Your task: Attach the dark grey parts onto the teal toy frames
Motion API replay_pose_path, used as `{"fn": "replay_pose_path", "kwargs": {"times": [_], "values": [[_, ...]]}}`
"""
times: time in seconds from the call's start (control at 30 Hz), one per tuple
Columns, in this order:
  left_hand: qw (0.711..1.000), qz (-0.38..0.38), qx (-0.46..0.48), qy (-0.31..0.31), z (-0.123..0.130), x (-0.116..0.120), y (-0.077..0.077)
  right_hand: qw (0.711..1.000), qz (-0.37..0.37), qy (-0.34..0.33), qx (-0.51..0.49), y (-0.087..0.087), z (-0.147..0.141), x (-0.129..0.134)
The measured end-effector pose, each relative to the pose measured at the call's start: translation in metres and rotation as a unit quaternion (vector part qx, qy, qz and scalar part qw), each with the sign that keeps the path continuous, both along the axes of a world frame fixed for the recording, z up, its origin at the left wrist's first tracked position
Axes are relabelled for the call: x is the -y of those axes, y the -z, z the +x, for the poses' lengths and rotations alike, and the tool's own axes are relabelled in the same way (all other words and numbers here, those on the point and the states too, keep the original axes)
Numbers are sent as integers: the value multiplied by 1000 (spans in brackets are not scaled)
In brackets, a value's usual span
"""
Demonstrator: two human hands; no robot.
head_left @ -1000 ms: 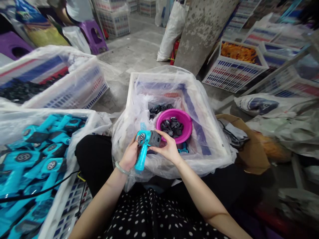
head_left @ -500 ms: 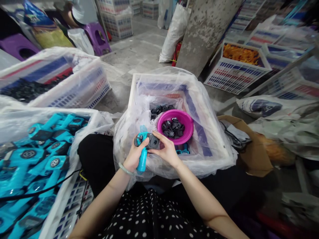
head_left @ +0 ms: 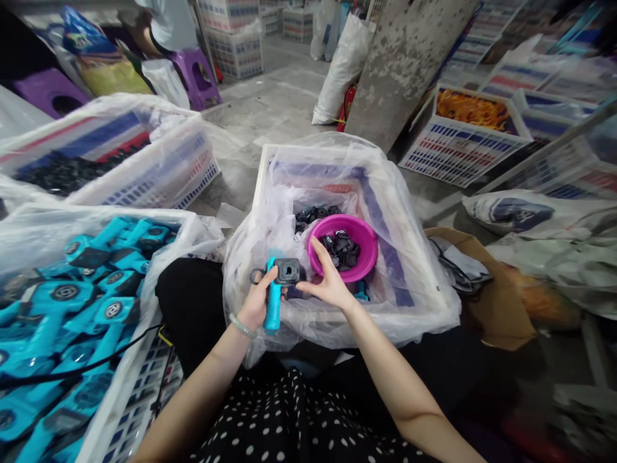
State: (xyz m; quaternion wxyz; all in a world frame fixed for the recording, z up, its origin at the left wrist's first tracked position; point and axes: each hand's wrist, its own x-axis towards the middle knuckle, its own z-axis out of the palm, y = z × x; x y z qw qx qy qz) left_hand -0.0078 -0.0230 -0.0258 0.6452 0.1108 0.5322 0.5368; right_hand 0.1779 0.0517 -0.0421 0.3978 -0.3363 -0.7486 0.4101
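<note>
My left hand (head_left: 258, 301) is closed around a teal, pistol-like device (head_left: 273, 307) with a dark, blocky head, which is held upright. The head has a square face with a dark opening, turned to the right. A dark ring shape sticks out on its left side. My right hand (head_left: 332, 283) is open, thumb and fingers spread, with the thumb tip close to the head; whether it touches I cannot tell. Just beyond that hand sits a magenta bowl (head_left: 372, 247) of small black parts (head_left: 343, 249), inside a plastic-lined crate (head_left: 429, 273).
At left, a lined crate (head_left: 186, 226) holds many teal devices (head_left: 62, 296). Behind it stands another crate (head_left: 193, 151) of black parts. A crate of orange pieces (head_left: 470, 109) stands right of the pillar (head_left: 395, 64). Cardboard (head_left: 511, 315) lies at right. A person (head_left: 173, 26) is at upper left.
My right hand has come off the device's dark head and its fingers have spread apart. The device has turned in my left hand, so its square face shows. The view has shifted slightly.
</note>
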Motion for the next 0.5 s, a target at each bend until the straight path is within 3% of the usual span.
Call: {"fn": "replay_pose_path", "kwargs": {"times": [0.07, 0.13, 0.37, 0.5], "values": [[999, 27, -22, -4, -1, 2, 3, 994, 85, -54, 38, -8, -3, 3], [999, 42, -25, -8, -2, 4, 6, 988, 119, -80, 49, -14, -8, 6], [997, 80, -9, -3, 0, 8, 2, 988, 152, -30, 20, -8, -20, 14], [996, 77, -47, -2, 0, 11, 4, 992, 123, -35, 22, -7, -20, 17]]}}
